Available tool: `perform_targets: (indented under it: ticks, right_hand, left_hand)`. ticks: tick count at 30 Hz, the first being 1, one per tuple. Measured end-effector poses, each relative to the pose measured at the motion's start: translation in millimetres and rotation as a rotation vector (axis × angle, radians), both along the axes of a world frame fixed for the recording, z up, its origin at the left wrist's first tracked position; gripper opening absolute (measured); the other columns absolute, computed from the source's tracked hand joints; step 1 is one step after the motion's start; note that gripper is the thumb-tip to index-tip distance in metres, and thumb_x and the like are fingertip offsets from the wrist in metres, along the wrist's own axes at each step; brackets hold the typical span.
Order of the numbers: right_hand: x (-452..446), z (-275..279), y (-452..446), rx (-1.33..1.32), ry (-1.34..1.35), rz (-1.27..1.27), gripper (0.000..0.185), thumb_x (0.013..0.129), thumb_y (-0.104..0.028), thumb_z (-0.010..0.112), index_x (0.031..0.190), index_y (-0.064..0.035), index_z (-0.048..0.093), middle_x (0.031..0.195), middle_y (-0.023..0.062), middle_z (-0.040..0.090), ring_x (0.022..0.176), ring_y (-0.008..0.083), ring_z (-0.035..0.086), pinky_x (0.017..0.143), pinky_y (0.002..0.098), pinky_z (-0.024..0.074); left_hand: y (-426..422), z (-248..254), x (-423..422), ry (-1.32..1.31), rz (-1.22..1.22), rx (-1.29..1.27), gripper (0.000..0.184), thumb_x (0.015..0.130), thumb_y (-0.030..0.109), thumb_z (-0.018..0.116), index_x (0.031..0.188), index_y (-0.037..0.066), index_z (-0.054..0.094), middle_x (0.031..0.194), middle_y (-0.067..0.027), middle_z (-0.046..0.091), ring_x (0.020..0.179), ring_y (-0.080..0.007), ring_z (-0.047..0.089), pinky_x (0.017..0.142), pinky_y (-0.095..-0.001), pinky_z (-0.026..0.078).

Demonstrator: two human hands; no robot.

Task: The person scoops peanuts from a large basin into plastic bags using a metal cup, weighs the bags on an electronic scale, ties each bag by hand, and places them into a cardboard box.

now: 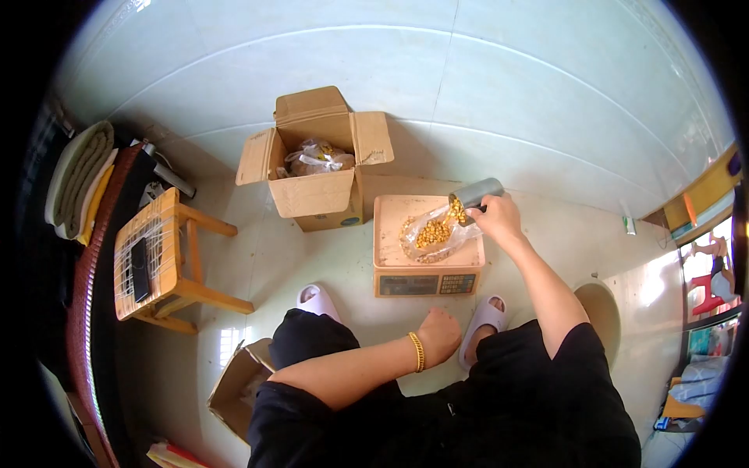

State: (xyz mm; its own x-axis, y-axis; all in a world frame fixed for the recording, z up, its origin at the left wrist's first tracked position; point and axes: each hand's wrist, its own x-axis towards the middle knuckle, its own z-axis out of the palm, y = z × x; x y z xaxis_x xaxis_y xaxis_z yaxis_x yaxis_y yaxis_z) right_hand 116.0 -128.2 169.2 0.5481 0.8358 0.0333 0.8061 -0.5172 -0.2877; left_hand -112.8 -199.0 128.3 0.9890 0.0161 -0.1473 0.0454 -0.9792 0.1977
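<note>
My right hand (497,217) is closed around a grey metal cup (480,189), tipped on its side with its mouth to the left. Yellow kernels (434,232), which look like corn, run from the cup's mouth into a clear plastic bag (452,248). The bag lies on the flat top of an orange-beige digital scale (390,248), whose display and keypad face me. My left hand (438,335), below a gold bracelet, hangs curled in a fist in front of the scale, touching nothing that I can see.
An open cardboard box (312,195) with plastic bags inside stands by the tiled wall. A wooden stool (183,277) bearing a black phone (141,269) is at left. Another cardboard box (234,386) sits beside my leg. A round beige container (599,316) stands at right.
</note>
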Motion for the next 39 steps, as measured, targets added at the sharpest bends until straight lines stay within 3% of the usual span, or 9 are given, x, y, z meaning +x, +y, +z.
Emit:
perform_targets:
  ticks: [8,16,22,26,28,39]
  right_hand:
    - [5.9,0.6,0.3,-0.078,0.006,-0.025,0.032,0.072,-0.035,0.071,0.08,-0.0039,0.067,0.093,0.0222,0.06,0.097,0.0321,0.056,0.079,0.0402,0.0471]
    - [6.0,-7.5,-0.3,-0.07,-0.013,-0.033,0.03,0.072,-0.035,0.07,0.076,-0.0049,0.067,0.075,0.0152,0.064,0.076,0.0303,0.062,0.069,0.0398,0.0494]
    - [7.6,-3.7,-3.7,0.003,-0.025,-0.05,0.032,0.072,-0.034,0.072,0.074,-0.0034,0.066,0.071,0.0173,0.063,0.07,0.0312,0.061,0.064,0.0409,0.0474]
    - [4.7,-1.0,-4.0,-0.038,-0.056,-0.03,0.031,0.072,-0.034,0.071,0.075,-0.004,0.066,0.075,0.0171,0.063,0.075,0.0309,0.061,0.066,0.0406,0.0477]
    - [-6.4,8.5,-4.3,-0.057,-0.093,0.024,0.03,0.073,-0.035,0.07,0.08,-0.0058,0.067,0.085,0.0175,0.063,0.088,0.0298,0.06,0.074,0.04,0.0488]
    - [5.0,-5.4,3.5,-0.135,0.013,-0.043,0.032,0.073,-0.037,0.07,0.083,-0.0059,0.067,0.097,0.0216,0.059,0.092,0.0311,0.059,0.076,0.0397,0.0484]
  left_hand:
    - [1.5,-0.9,-0.8,-0.015,0.016,-0.004,0.011,0.074,0.014,0.056,0.076,0.007,0.064,0.079,-0.0089,0.063,0.077,-0.0226,0.061,0.066,-0.0342,0.043]
    - [-1.4,-1.3,0.1,-0.021,0.031,-0.008,0.01,0.073,0.015,0.057,0.076,0.008,0.064,0.079,-0.0082,0.063,0.076,-0.0222,0.061,0.066,-0.034,0.043]
    - [2.2,-2.2,-0.6,0.002,0.006,-0.016,0.01,0.073,0.015,0.057,0.076,0.008,0.064,0.079,-0.0085,0.063,0.077,-0.0225,0.06,0.066,-0.0341,0.043]
    - [0.8,-2.1,0.1,0.002,0.0,-0.008,0.01,0.073,0.015,0.057,0.076,0.008,0.064,0.079,-0.0087,0.063,0.077,-0.0228,0.06,0.066,-0.0342,0.043]
    - [-0.3,-3.3,0.6,-0.013,-0.004,0.004,0.011,0.073,0.016,0.057,0.076,0.008,0.064,0.079,-0.0087,0.063,0.077,-0.0227,0.06,0.066,-0.0344,0.043]
    - [0.8,-2.6,0.1,-0.001,0.03,-0.026,0.011,0.074,0.016,0.058,0.075,0.008,0.065,0.078,-0.0089,0.064,0.076,-0.023,0.061,0.067,-0.0344,0.044]
